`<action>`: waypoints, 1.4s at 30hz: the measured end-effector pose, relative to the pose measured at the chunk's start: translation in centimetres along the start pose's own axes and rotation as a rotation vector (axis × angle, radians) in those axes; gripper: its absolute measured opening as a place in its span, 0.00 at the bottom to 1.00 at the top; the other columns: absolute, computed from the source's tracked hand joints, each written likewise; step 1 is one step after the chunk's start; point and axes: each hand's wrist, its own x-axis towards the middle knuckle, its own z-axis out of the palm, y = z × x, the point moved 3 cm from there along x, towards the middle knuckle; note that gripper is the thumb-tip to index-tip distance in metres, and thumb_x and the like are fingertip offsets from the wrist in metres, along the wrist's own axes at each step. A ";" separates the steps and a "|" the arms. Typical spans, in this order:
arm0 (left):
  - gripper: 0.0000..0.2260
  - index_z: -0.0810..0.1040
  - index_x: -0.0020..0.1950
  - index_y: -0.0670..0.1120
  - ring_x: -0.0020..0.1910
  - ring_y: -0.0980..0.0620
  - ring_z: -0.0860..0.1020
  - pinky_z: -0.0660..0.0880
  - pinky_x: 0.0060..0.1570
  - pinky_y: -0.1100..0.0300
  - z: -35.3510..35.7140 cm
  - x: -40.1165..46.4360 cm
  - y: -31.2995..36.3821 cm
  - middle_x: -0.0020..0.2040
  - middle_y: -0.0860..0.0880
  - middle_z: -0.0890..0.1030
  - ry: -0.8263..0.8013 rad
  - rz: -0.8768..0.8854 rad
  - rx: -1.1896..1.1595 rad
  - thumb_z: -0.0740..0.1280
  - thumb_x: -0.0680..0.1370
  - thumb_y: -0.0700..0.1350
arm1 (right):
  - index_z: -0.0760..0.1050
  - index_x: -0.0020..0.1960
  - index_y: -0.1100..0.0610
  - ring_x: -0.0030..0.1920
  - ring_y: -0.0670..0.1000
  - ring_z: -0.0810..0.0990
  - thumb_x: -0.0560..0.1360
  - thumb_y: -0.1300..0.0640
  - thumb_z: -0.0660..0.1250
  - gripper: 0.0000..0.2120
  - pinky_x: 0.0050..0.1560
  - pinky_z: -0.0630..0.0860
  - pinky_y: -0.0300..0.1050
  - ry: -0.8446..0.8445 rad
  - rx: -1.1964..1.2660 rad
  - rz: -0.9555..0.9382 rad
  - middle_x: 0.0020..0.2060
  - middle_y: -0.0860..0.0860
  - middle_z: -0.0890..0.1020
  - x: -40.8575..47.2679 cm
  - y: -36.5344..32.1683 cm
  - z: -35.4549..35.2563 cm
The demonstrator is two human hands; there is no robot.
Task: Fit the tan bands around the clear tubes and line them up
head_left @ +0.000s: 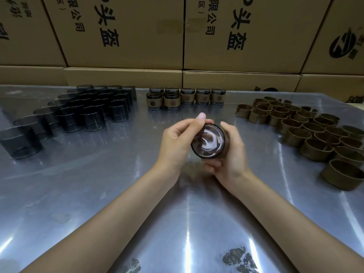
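A clear tube (208, 141) is gripped between both hands — left hand (176, 141), right hand (229, 154) — fingers curled round it, open mouth turned upward.

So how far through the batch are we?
Early. A short row of banded tubes stands finished at the back. Both hands, left and right, hold one tube; whether its band is on is hidden. Many bare tubes on the left and loose bands on the right remain.
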 end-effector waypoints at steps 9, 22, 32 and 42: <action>0.14 0.81 0.60 0.51 0.35 0.60 0.75 0.71 0.54 0.58 0.1 -0.1 0.2 0.43 0.46 0.82 -0.350 -0.009 0.079 0.65 0.75 0.48 | 0.79 0.31 0.58 0.16 0.44 0.58 0.75 0.39 0.53 0.28 0.17 0.55 0.33 -0.142 0.243 0.291 0.28 0.54 0.75 -0.3 -0.5 -0.5; 0.22 0.71 0.50 0.50 0.31 0.51 0.82 0.79 0.26 0.56 0.9 -0.8 -0.1 0.43 0.54 0.81 -0.234 0.086 0.218 0.79 0.66 0.35 | 0.73 0.38 0.54 0.21 0.47 0.63 0.67 0.42 0.60 0.15 0.19 0.56 0.32 -0.029 0.172 0.205 0.33 0.51 0.71 0.1 0.4 0.1; 0.10 0.76 0.43 0.45 0.44 0.46 0.83 0.80 0.42 0.50 0.2 0.1 -0.7 0.43 0.48 0.84 0.060 0.023 0.084 0.62 0.81 0.49 | 0.79 0.42 0.51 0.26 0.41 0.79 0.80 0.43 0.55 0.20 0.22 0.69 0.33 0.128 -0.205 -0.082 0.29 0.47 0.82 -0.3 0.4 0.2; 0.20 0.78 0.57 0.54 0.49 0.58 0.82 0.77 0.47 0.58 -1.7 1.3 -1.7 0.53 0.55 0.83 -0.047 -0.179 0.255 0.59 0.76 0.66 | 0.72 0.55 0.51 0.40 0.47 0.81 0.78 0.42 0.60 0.13 0.33 0.73 0.39 0.124 -0.309 -0.050 0.47 0.51 0.82 0.8 -0.5 -1.2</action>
